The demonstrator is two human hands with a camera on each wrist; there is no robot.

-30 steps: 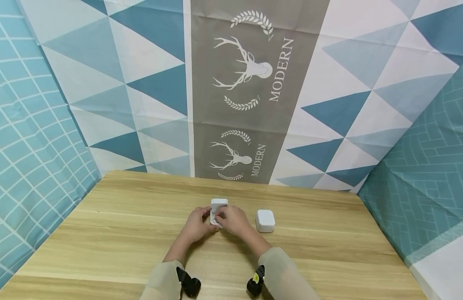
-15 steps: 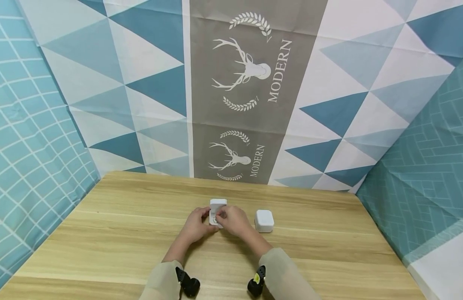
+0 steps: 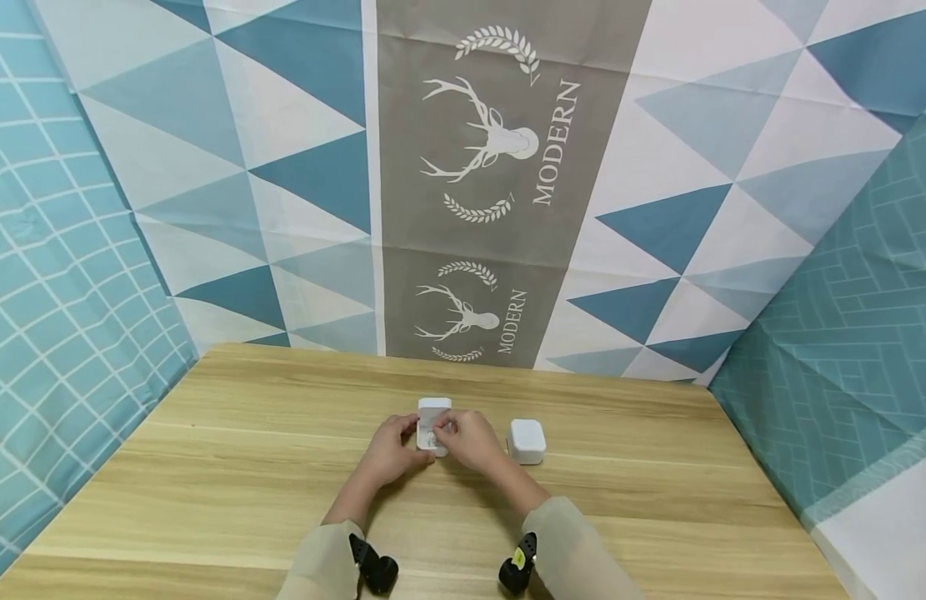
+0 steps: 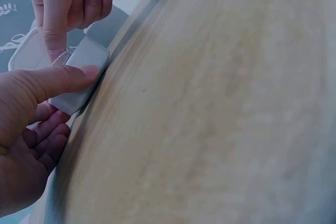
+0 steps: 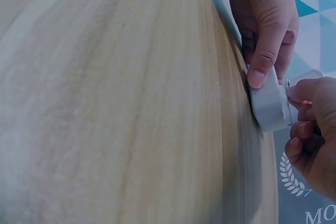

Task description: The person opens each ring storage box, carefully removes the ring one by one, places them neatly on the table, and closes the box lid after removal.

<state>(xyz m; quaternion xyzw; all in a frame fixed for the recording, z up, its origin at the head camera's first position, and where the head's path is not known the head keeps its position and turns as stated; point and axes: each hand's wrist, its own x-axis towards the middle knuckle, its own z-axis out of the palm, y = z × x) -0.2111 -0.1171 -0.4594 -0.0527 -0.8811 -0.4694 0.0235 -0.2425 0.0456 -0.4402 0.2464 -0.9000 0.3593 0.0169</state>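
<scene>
Open box (image 3: 435,403): white, short of the table's far edge, lid raised at far side
Left hand (image 3: 387,452): thumb and fingers clamped on the open box's near and left sides
Right hand (image 3: 472,440): fingertips pinching a beaded silver band (image 5: 287,88) at the opening
Second box (image 3: 526,438): just right of right hand
Table (image 3: 620,525): wide wood left, right

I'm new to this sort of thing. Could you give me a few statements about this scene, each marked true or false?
1. The left hand holds an open white box. True.
2. Only one white box is in view. False: a second white box stands right of the hands.
3. The right hand is at a silvery beaded piece. True.
4. The work surface is plain blue. False: it's a wood-grain table.
</scene>
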